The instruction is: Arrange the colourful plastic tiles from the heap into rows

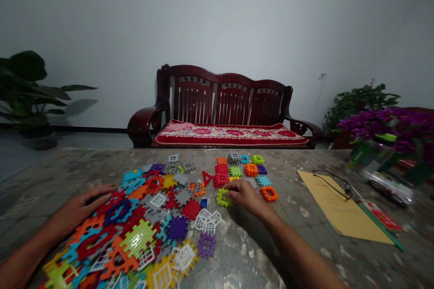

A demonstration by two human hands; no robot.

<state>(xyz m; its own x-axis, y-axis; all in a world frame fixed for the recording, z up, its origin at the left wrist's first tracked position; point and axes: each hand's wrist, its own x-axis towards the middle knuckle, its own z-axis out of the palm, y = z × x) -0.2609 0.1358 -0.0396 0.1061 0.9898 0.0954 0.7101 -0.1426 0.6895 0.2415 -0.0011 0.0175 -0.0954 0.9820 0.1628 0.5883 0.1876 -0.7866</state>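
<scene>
My right hand reaches over the table with its fingers bent and closed at the edge of a lime-green interlocking square block. Just beyond it lies a red block in a column under an orange one. Sorted blocks sit around there, among them an orange open square and a light-blue block. At the left, my left hand lies with fingers stretched out along the edge of a loose pile of building blocks, holding nothing visible. A large lime-green brick-patterned panel rests on that pile.
White window pieces lie in front of the pile. To the right are a yellow envelope, eyeglasses, a green pencil and a clear bottle. A wooden bench stands behind the table.
</scene>
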